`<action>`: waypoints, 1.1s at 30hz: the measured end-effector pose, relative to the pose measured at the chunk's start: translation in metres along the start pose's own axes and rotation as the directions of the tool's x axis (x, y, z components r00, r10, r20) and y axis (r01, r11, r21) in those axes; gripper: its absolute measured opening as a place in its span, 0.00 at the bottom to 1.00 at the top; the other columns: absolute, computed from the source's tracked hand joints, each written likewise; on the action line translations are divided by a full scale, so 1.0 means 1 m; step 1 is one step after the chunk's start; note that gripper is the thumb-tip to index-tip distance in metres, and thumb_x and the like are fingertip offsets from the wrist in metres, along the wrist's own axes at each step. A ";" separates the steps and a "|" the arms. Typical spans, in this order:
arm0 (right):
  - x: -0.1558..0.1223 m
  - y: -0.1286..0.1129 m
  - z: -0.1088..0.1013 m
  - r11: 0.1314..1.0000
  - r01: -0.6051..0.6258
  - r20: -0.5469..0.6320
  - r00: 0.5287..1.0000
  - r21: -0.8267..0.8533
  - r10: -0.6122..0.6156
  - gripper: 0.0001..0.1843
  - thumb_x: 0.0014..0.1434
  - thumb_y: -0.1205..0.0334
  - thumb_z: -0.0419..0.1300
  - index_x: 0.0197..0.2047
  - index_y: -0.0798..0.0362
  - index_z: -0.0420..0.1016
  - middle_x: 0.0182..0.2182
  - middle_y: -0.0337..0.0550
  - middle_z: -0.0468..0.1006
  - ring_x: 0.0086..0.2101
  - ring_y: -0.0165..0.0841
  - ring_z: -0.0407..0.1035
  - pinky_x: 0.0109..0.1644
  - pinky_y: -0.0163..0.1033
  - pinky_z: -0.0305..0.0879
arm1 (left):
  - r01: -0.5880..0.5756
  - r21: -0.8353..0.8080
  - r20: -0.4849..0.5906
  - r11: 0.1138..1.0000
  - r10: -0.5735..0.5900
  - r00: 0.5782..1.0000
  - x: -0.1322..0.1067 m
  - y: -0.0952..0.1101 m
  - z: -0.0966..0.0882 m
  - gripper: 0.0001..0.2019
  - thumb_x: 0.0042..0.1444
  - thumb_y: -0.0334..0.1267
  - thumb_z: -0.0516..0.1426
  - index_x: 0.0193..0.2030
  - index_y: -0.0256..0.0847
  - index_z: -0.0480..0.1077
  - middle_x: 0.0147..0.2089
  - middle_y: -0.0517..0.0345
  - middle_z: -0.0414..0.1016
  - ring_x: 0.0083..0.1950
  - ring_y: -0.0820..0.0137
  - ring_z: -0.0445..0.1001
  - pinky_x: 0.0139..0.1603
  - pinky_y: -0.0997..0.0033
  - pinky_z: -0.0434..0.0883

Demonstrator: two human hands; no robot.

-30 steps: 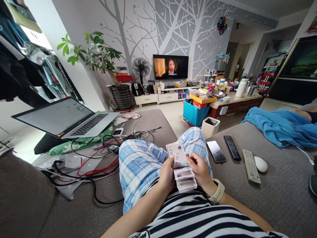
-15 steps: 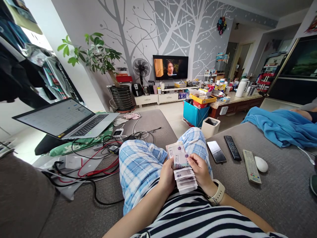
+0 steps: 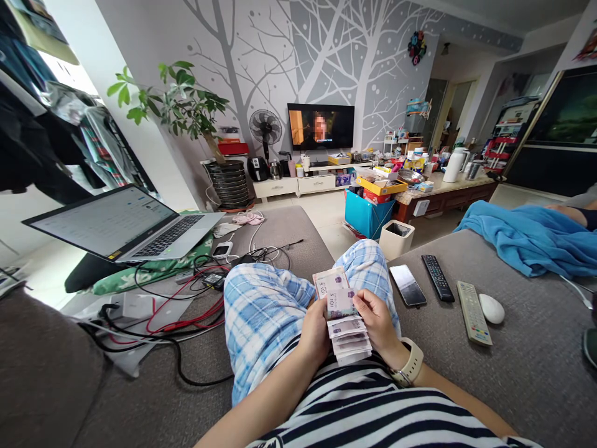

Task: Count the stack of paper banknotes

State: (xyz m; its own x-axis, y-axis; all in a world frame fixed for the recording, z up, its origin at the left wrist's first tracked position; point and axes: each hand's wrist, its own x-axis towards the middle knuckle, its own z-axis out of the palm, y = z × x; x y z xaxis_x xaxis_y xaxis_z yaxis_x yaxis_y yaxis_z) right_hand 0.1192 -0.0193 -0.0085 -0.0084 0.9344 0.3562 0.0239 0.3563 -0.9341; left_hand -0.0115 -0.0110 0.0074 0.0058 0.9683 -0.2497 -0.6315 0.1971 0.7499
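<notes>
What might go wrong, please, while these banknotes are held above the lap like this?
The banknotes are splayed loosely between the left hand and right hand, so a few could slip from the grip onto the checked trousers. Any that slide left might land among the tangled cables.

Nothing legible; print on the banknotes (image 3: 336,300) blurs.

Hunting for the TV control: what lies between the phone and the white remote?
A black remote lies between phone and white remote on the sofa, head view.
</notes>
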 end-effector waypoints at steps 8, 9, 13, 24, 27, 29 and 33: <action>0.000 0.000 0.000 1.000 0.005 0.004 1.000 -0.003 -0.005 0.17 0.65 0.49 0.54 0.30 0.52 0.67 0.25 0.36 0.66 0.28 0.31 0.60 0.32 0.35 0.56 | 0.006 0.029 0.003 1.000 -0.006 1.000 0.000 0.000 0.000 0.11 0.42 0.39 0.64 0.32 0.34 0.76 0.26 0.54 0.78 0.34 0.60 0.78 0.36 0.66 0.72; 0.000 0.000 -0.001 1.000 0.004 0.004 1.000 -0.001 -0.004 0.17 0.65 0.49 0.54 0.30 0.52 0.67 0.25 0.36 0.66 0.28 0.31 0.60 0.32 0.35 0.56 | 0.001 0.030 0.007 1.000 -0.001 1.000 0.000 0.000 0.000 0.11 0.43 0.39 0.64 0.32 0.34 0.76 0.26 0.53 0.78 0.34 0.60 0.78 0.36 0.66 0.73; 0.000 0.001 -0.001 1.000 0.006 -0.005 1.000 0.006 -0.006 0.17 0.65 0.49 0.54 0.30 0.52 0.67 0.25 0.36 0.67 0.28 0.31 0.60 0.32 0.35 0.57 | -0.004 0.019 0.026 1.000 0.004 1.000 0.000 0.000 -0.001 0.11 0.43 0.38 0.63 0.32 0.33 0.76 0.28 0.52 0.79 0.35 0.60 0.78 0.37 0.65 0.73; -0.001 0.002 -0.001 1.000 0.026 0.010 1.000 0.012 -0.026 0.19 0.66 0.48 0.53 0.28 0.51 0.67 0.24 0.36 0.66 0.27 0.32 0.60 0.31 0.35 0.56 | 0.010 -0.005 0.038 1.000 -0.010 0.999 -0.002 0.001 0.000 0.09 0.43 0.37 0.64 0.31 0.35 0.75 0.27 0.54 0.78 0.35 0.60 0.78 0.36 0.66 0.73; -0.001 0.002 -0.001 1.000 0.022 0.014 1.000 0.009 -0.022 0.20 0.66 0.47 0.53 0.27 0.51 0.66 0.23 0.36 0.65 0.27 0.32 0.59 0.31 0.36 0.55 | 0.035 -0.010 0.058 0.999 -0.034 0.998 -0.003 0.001 0.000 0.07 0.45 0.37 0.63 0.29 0.36 0.73 0.25 0.55 0.77 0.33 0.61 0.78 0.35 0.66 0.73; -0.001 0.001 -0.001 1.000 0.023 0.016 1.000 0.009 -0.023 0.20 0.66 0.47 0.53 0.27 0.51 0.65 0.23 0.36 0.64 0.26 0.32 0.59 0.30 0.36 0.54 | 0.043 -0.009 0.047 0.999 -0.042 0.998 -0.003 0.001 0.000 0.07 0.46 0.37 0.63 0.28 0.36 0.72 0.23 0.55 0.75 0.32 0.61 0.78 0.35 0.66 0.73; -0.001 0.001 -0.001 0.999 0.026 0.018 0.999 0.019 -0.027 0.20 0.66 0.48 0.53 0.26 0.51 0.64 0.23 0.36 0.63 0.26 0.31 0.57 0.30 0.36 0.53 | 0.075 -0.028 0.017 0.997 -0.075 0.997 -0.003 0.002 0.001 0.05 0.49 0.36 0.61 0.30 0.36 0.72 0.25 0.53 0.77 0.35 0.59 0.79 0.39 0.63 0.75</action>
State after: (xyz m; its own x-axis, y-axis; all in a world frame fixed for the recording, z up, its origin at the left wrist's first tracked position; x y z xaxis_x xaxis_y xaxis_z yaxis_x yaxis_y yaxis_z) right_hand 0.1198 -0.0199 -0.0103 -0.0268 0.9244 0.3805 0.0050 0.3808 -0.9246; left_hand -0.0120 -0.0136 0.0099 0.0659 0.9533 -0.2949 -0.6508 0.2651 0.7115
